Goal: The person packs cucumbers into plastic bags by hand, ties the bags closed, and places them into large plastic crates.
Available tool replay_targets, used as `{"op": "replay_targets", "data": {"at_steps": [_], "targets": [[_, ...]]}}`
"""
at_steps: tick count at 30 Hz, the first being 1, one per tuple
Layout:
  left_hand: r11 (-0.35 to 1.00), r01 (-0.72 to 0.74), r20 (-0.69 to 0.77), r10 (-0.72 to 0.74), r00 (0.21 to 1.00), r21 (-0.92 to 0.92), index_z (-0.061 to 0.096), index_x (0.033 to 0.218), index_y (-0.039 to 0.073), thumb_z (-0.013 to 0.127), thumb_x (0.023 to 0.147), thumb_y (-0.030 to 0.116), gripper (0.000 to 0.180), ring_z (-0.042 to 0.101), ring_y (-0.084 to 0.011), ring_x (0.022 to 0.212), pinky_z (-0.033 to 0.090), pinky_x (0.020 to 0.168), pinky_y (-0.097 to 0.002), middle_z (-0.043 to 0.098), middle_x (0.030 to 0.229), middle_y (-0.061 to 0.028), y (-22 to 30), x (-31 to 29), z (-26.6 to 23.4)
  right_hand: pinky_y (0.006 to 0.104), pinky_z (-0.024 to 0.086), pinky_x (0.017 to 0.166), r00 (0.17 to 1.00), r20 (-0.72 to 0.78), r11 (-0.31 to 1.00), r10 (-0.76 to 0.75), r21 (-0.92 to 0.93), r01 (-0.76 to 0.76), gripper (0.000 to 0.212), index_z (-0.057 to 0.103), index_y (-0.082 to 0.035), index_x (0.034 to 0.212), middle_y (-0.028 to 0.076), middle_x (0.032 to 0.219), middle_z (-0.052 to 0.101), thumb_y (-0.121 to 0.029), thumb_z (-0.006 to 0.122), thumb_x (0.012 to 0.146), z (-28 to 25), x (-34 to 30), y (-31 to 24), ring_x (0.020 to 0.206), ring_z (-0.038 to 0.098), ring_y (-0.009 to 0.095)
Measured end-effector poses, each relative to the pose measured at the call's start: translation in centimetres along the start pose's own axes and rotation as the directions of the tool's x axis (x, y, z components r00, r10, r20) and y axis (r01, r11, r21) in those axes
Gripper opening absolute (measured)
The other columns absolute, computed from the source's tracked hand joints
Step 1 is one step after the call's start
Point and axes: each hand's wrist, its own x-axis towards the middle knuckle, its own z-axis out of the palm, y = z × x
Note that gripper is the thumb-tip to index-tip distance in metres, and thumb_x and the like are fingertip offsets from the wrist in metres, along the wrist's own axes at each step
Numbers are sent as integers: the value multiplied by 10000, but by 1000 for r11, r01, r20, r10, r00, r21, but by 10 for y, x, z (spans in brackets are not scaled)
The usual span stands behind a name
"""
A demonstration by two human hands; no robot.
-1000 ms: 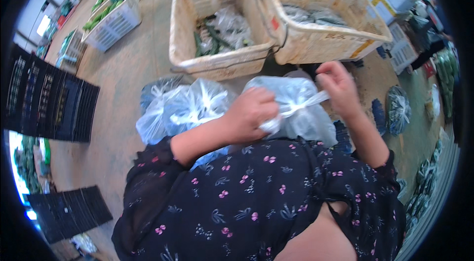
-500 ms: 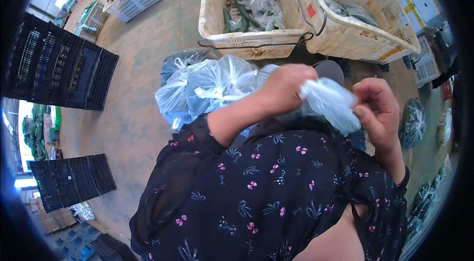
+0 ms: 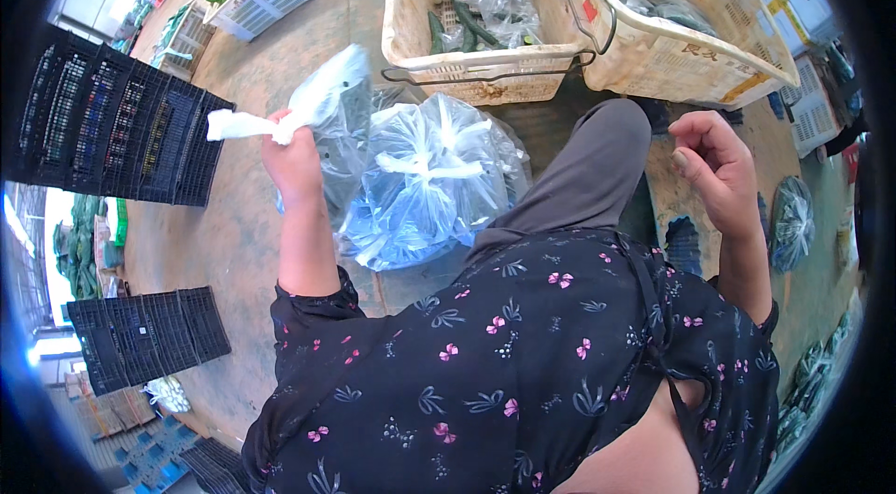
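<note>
My left hand (image 3: 297, 162) is closed round the gathered neck of a clear plastic bag (image 3: 338, 111), whose whitish end sticks out to the left past the fingers. The bag's body hangs beside a cluster of knotted clear plastic bags (image 3: 425, 186); a bluish tint shows low in them, but their contents are hard to make out. My right hand (image 3: 717, 172) is raised on the right, away from the bags. Its fingers are loosely curled, with a gap between thumb and forefinger and nothing visible in it.
Ahead stands a dirty white crate (image 3: 485, 74) holding cucumbers (image 3: 471, 25) and plastic bags. Another white crate (image 3: 691, 64) adjoins it. Stacks of black crates (image 3: 112, 125) rise on the left. My bent knee (image 3: 607, 153) lies between the bags and my right hand. A filled bag (image 3: 791, 223) sits far right.
My left hand has swung from in front of my chest out to the left, carrying the bag by its neck. My right hand no longer touches the bag and stays on the right.
</note>
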Motion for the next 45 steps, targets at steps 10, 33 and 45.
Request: {"op": "replay_targets", "data": {"at_steps": [10,33,45], "targets": [[541,157,92,-404,910,826,346,1292,76,682,646,350,778,365,-362,1187,321,928,-499,347,1279,-245,-88,-52,24,191,389,613,995,95,989,34,-145,-20,171,542,1,937,-9,734,493,-11,574,769,8,2,4,672,450,53],[561,-382,469,-12,883,734,369,1286,101,635,673,286,693,180,-375,1274,189,986,-558,205,1370,-191,-52,-29,80,225,425,591,985,73,952,156,-279,-130,247,542,-7,962,22,694,523,-12,602,722,-21,-19,45,627,491,87],[667,-744,684,564,462,-47,414,1239,85,632,691,170,596,348,-357,1193,294,980,-429,358,1287,-199,90,-19,282,219,410,540,890,-82,892,449,-24,-452,230,549,-6,976,-3,669,527,-54,613,761,-50,-67,106,599,481,55]]}}
